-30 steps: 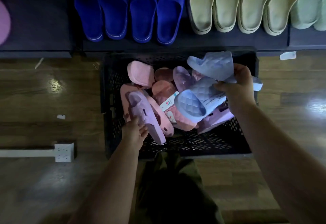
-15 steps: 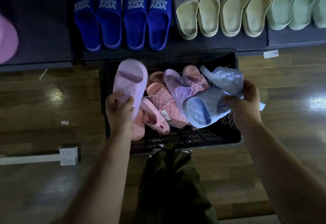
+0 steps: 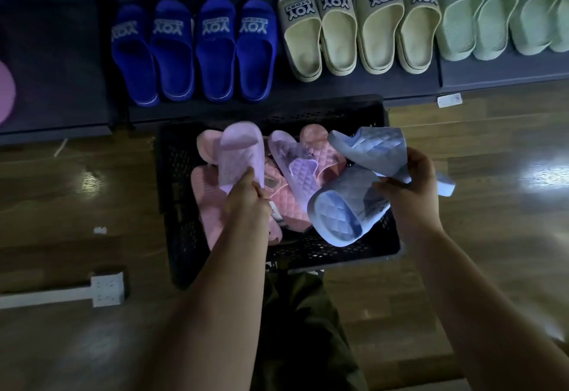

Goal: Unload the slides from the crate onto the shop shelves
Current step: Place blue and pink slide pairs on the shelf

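Lilac slide point(image 3: 241, 153) lifted, blue pair point(image 3: 345, 206) held, pink slides point(image 3: 291, 206) in crate point(image 3: 172, 206)

The crate point(image 3: 172, 193) sits on the floor point(image 3: 77, 206), just before the low shelf point(image 3: 338, 89) at the far side. On the shelf a row of slides point(image 3: 304, 39) stands side by side. Loose slides point(image 3: 295, 206) lie heaped in the crate. Over its left part the left hand point(image 3: 246, 196) holds a single slide point(image 3: 241, 153). Over its right part the right hand point(image 3: 412, 187) holds two slides point(image 3: 369, 150). A power strip point(image 3: 106, 289) lies on the floor, near and left of the crate.

Left hand point(image 3: 246, 193) gripping lilac slide point(image 3: 241, 153), right hand point(image 3: 412, 187) clutching blue slides point(image 3: 372, 150) (both forearms bare, outstretched)
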The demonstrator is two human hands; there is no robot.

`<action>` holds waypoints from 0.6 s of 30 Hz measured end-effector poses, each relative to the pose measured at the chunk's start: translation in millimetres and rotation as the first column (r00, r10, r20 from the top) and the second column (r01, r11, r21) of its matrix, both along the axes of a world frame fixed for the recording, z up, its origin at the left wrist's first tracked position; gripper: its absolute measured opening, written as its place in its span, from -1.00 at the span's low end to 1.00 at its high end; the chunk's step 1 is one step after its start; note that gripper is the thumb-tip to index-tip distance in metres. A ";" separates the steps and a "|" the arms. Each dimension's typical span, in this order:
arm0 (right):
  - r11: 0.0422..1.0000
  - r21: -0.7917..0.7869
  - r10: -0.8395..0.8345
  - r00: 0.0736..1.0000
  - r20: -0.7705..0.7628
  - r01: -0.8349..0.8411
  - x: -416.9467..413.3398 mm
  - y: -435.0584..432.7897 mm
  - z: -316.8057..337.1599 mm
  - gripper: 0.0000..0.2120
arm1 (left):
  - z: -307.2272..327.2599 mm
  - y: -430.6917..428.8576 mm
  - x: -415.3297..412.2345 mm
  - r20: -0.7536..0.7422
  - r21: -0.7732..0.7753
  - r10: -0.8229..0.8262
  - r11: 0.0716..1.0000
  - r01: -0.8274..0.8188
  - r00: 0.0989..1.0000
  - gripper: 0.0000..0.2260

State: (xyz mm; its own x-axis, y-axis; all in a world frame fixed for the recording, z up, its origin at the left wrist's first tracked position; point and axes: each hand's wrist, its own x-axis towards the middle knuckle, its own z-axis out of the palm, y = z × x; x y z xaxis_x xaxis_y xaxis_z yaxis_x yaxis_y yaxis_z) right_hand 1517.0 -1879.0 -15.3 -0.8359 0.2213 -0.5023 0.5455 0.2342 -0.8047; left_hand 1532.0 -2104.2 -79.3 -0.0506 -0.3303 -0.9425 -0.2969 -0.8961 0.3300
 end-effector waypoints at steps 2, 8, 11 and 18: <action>1.000 0.001 0.003 1.000 0.003 -0.003 -2.4 0.0 -1.8 -0.42 | -6.9 5.3 -5.3 -0.058 0.127 0.074 0.990 -0.066 0.996 -0.83; 0.998 -0.029 -0.050 0.998 -0.038 0.049 -3.1 -11.3 -12.8 -0.38 | -34.8 30.5 -26.2 -0.205 0.156 -0.108 0.978 0.141 0.973 -0.55; 0.992 -0.064 -0.117 0.991 -0.066 0.113 -2.7 -20.1 -17.6 -0.39 | -47.5 37.2 -25.6 -0.172 0.148 -0.423 0.882 0.447 0.890 -0.50; 0.969 -0.096 -0.238 0.963 -0.130 0.227 2.7 -22.2 -19.6 -0.43 | -77.6 37.4 -23.2 -0.148 0.170 -0.340 0.916 0.363 0.929 -0.49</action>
